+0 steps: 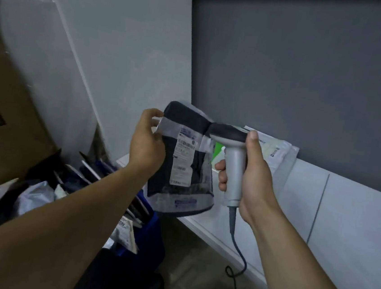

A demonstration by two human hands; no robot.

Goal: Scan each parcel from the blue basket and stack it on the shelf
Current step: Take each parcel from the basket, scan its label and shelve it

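Left hand [147,144] pinches the dark plastic-wrapped parcel [183,160] by its edge, white label [183,162] turned towards the grey corded handheld scanner [233,153] gripped by the right hand [250,174], evidently for scanning. White shelf [319,205] lies just beyond; blue basket [149,239] below.

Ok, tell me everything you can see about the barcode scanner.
The barcode scanner is pistol-shaped: a light grey plastic handle under a dark head. The right hand grips it upright, fingers round the handle, thumb on the head. The head points left at the labelled parcel, close against its top edge; contact is unclear. A dark cable leaves the handle's base and loops downward.
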